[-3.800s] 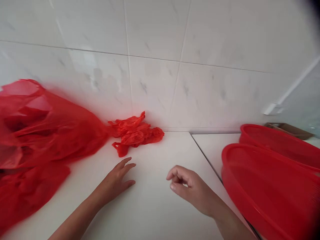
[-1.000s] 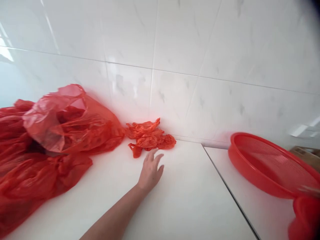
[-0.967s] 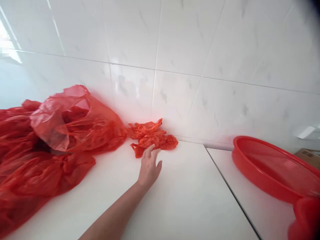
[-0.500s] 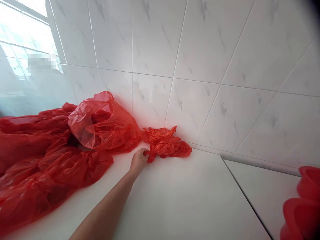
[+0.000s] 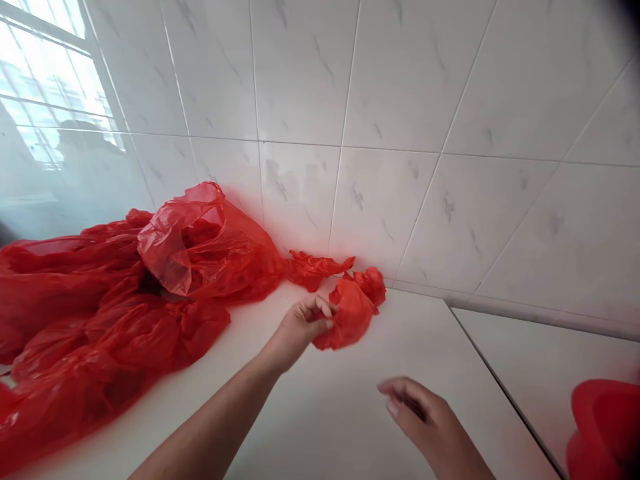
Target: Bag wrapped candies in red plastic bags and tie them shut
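White tiles rose behind the red plastic heap. Right of that heap, the left hand pinched a crumpled red bag; farther right, the right hand hung half-open, empty.

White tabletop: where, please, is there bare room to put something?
The white tabletop is bare between the left forearm and right hand, and between that hand and the dark seam. Another bare patch lies between the seam and red containers. Crowded: the left side, with its heap of red plastic, and just beyond the left hand, which pinches a crumpled red bag.
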Tool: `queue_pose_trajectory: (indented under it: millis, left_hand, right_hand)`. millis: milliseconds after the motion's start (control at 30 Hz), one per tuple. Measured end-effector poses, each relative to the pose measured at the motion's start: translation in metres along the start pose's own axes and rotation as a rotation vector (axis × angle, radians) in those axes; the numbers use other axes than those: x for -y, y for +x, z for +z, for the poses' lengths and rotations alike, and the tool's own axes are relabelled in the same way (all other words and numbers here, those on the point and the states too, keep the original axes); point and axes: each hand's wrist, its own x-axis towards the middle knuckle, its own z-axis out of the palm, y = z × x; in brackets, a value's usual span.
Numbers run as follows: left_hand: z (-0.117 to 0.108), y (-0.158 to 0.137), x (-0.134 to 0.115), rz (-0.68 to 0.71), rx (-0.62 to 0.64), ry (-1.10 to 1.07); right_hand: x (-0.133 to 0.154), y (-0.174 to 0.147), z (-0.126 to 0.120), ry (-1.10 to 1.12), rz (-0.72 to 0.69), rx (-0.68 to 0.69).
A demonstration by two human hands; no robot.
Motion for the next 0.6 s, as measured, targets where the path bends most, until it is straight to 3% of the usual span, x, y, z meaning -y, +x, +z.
queue_pose_trajectory:
  millis: [133, 267, 333, 467, 600]
  left_hand:
    - [0.018, -0.028, 0.035, -0.136, 0.219, 0.086]
    - [0.010, -0.036, 0.055, -0.123, 0.202, 0.412]
    - [0.000, -0.033, 0.056, -0.115, 0.129, 0.537]
    - [-0.013, -0.025, 0.052, -0.116, 0.045, 0.572]
    - [0.000, -0.028, 0.053, -0.055, 0.094, 0.582]
  right_hand:
    - [-0.013, 0.040, 0.010, 0.520, 0.260, 0.221]
    - [-0.039, 0.066, 0.013, 0.804, 0.262, 0.178]
    - [-0.044, 0.074, 0.007, 0.801, 0.221, 0.176]
    - [-0.035, 0.078, -0.010, 0.593, 0.215, 0.201]
    - [-0.019, 0.066, 0.002, 0.415, 0.151, 0.302]
